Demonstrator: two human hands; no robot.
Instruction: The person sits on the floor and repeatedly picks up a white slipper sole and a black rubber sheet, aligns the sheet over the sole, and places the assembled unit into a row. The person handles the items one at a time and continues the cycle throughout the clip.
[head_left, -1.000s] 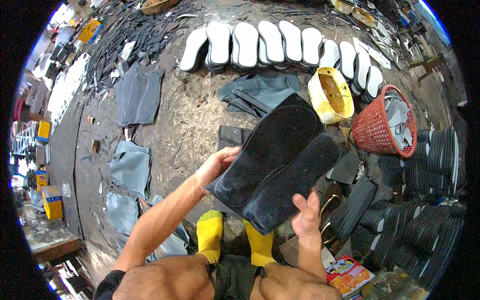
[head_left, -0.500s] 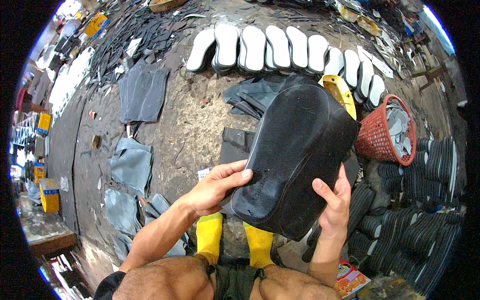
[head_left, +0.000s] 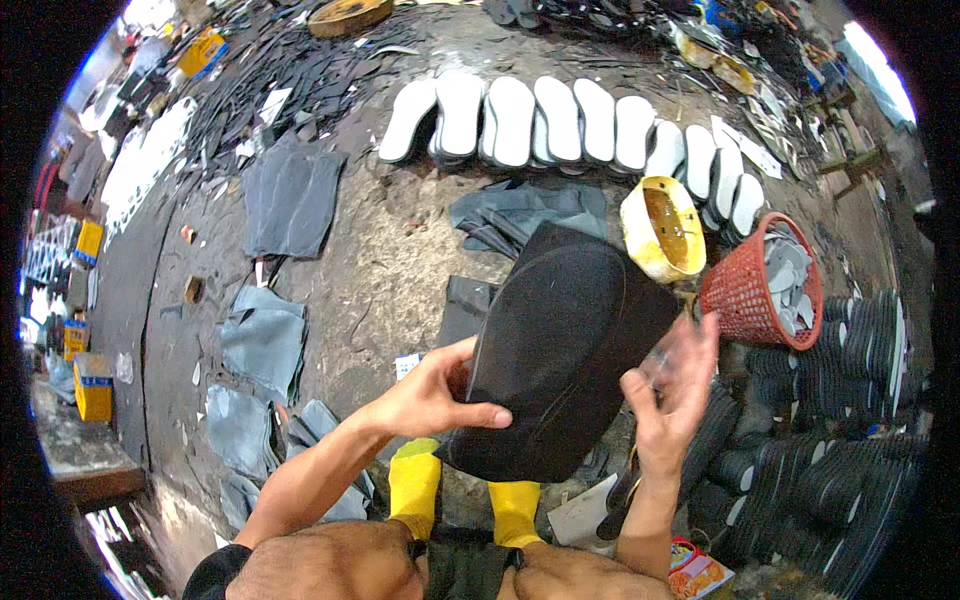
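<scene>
A black sheet of sole material (head_left: 560,350), with faint sole-shaped outlines on it, is held up over my feet. On its left edge my left hand (head_left: 435,395) is closed, thumb on the top face and the other fingers partly hidden behind. Beside the right edge is my right hand (head_left: 675,385), its thumb close to the sheet and its fingers stretched out, somewhat smeared by motion. Whether that thumb touches the sheet, I cannot tell. Just beyond the sheet stands a yellow tub (head_left: 662,230) with brownish liquid inside.
White-topped soles (head_left: 512,122) stand in a curved row at the back. A red basket (head_left: 735,290) of grey scraps is on the right, near stacks of dark soles (head_left: 800,480). Grey-blue sheets (head_left: 262,335) lie on the left floor, and dark offcuts (head_left: 235,125) are heaped farther back.
The sheet has turned and come slightly left and lower, uncovering the yellow tub. My right hand's fingers have come away from its right edge; my left hand keeps its grip.
</scene>
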